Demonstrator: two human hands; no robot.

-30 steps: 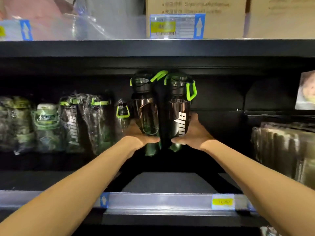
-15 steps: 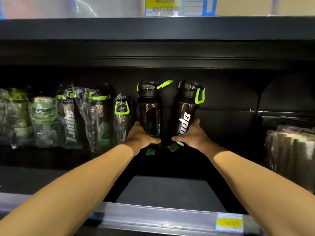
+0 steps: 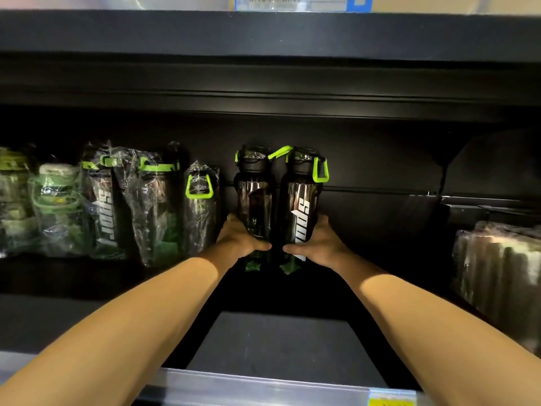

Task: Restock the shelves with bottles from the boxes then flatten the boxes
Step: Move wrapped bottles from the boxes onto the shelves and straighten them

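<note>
Both arms reaching deeper into shelf (image 3: 278,341). Left bottle (image 3: 254,200) and right bottle (image 3: 301,206) pushed back toward the rear, lower than 1 s ago, now close together and upright, just beside wrapped bottles (image 3: 202,206). Camera view dipped.

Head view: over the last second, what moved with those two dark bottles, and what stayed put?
Both bottles went deeper onto the shelf and closed up side by side. The left hand still holds the plain bottle, the right hand the printed bottle; nothing was let go. They look at or near the shelf, though contact can't be confirmed. The wrapped bottles to the left stayed as they were.
</note>
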